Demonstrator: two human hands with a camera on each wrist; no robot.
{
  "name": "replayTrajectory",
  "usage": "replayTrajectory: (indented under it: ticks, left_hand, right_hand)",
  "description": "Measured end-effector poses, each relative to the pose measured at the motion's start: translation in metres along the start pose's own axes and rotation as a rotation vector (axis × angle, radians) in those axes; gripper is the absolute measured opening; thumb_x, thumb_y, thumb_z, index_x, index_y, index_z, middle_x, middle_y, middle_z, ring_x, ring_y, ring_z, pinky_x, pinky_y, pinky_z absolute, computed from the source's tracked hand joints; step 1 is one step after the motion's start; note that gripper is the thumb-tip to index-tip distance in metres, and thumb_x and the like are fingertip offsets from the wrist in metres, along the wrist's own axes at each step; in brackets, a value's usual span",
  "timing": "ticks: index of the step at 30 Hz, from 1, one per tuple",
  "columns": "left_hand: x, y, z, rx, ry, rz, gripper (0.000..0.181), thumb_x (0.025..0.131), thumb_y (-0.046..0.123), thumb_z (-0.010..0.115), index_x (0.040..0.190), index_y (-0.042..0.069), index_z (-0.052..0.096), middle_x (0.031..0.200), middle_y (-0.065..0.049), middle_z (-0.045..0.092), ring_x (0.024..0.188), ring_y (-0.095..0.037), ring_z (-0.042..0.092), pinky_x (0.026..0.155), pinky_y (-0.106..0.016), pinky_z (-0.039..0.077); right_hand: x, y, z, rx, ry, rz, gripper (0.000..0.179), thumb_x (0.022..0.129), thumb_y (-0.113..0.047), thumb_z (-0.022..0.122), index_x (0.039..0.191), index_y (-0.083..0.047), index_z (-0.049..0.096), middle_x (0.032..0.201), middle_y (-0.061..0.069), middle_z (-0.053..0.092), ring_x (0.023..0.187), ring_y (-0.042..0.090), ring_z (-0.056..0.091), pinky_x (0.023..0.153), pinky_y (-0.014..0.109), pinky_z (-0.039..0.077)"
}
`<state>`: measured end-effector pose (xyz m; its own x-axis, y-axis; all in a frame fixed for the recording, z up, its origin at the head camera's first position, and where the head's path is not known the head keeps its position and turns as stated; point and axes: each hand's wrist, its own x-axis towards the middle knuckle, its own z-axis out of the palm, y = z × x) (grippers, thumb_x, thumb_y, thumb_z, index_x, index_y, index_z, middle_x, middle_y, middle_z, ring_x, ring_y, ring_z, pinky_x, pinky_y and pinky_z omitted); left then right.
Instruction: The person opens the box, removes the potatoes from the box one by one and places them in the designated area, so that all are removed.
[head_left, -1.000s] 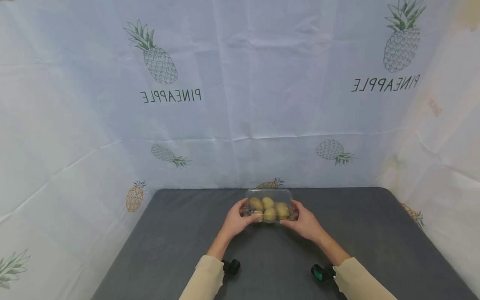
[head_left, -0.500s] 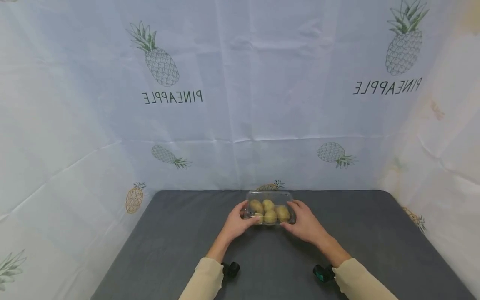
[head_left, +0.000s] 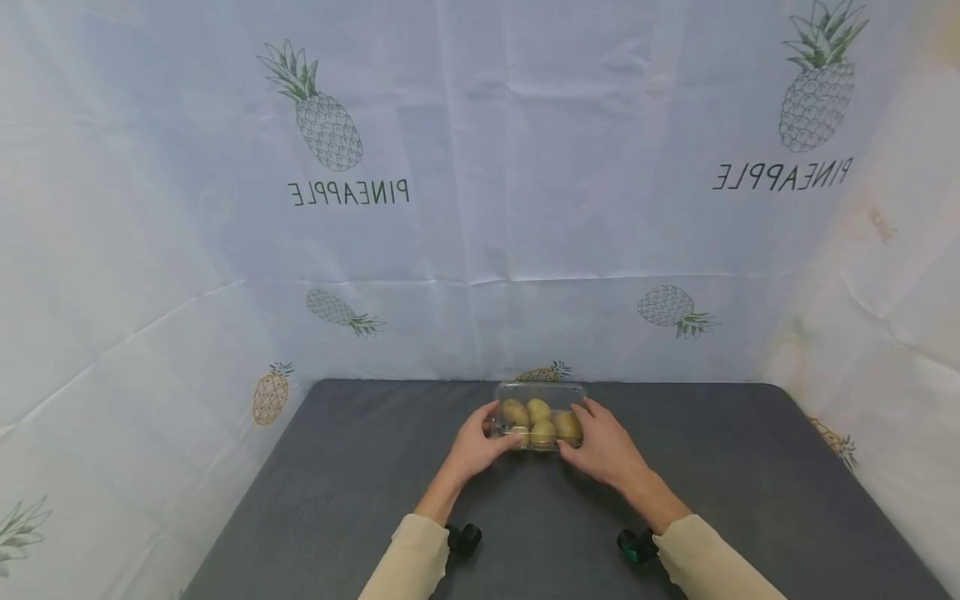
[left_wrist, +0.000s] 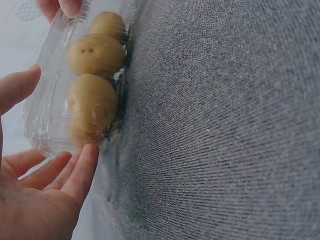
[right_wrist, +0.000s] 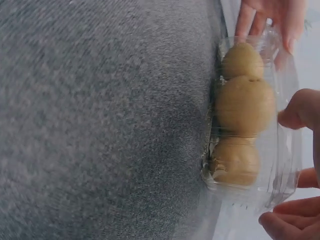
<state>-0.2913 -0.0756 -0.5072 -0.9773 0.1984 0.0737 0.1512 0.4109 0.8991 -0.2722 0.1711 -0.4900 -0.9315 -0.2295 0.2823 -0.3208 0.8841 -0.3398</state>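
Note:
A clear plastic clamshell box [head_left: 555, 395] with several potatoes [head_left: 538, 410] in it sits at the far middle of the table. My left hand [head_left: 474, 444] holds its left end, the thumb along the near side. In the left wrist view the fingertips [left_wrist: 90, 152] of that hand meet the end wall, low beside a potato. At the other end my right hand [head_left: 603, 442] grips the near right corner. Its thumb [right_wrist: 295, 112] lies against the rim in the right wrist view, and its other fingers bend round the end. The lid looks closed over the potatoes.
The box stands on a dark grey cloth-covered table [head_left: 360, 500]. Close behind the table's far edge hangs a pale curtain [head_left: 480, 208] printed with pineapples, and it also runs along both sides. Dark wrist cameras [head_left: 465, 539] sit at both sleeve cuffs.
My right hand has shifted a little to the left, its index finger now further over the box's right corner. The left hand keeps its hold, and the box stays about where it was.

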Motion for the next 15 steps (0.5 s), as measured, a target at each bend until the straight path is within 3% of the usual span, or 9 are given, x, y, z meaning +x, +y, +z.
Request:
replayTrajectory:
  ticks: [5,15]
  left_hand:
    - [-0.0014,0.0005,0.0017,-0.011,-0.004,-0.008,0.081,0.090,0.035,0.079,0.154,0.003,0.041,0.150,-0.022,0.047,0.133,-0.043,0.049,0.099,-0.057,0.049]
    - [0.0000,0.0011,-0.0009,-0.002,-0.008,0.001,0.083,0.091,0.038,0.078,0.155,0.003,0.040,0.150,-0.022,0.045,0.133,-0.043,0.049,0.098,-0.057,0.049]
  right_hand:
    - [-0.0005,-0.0021,0.0027,-0.085,0.030,-0.020,0.067,0.087,-0.033,0.079,0.133,0.011,0.058,0.138,0.035,0.052,0.121,0.049,0.056,0.091,0.060,0.052]
    - [0.0027,0.0016,0.0062,-0.105,0.085,-0.052,0.065,0.085,-0.036,0.081,0.129,0.008,0.063,0.134,0.033,0.057,0.112,0.046,0.063,0.084,0.057,0.056]
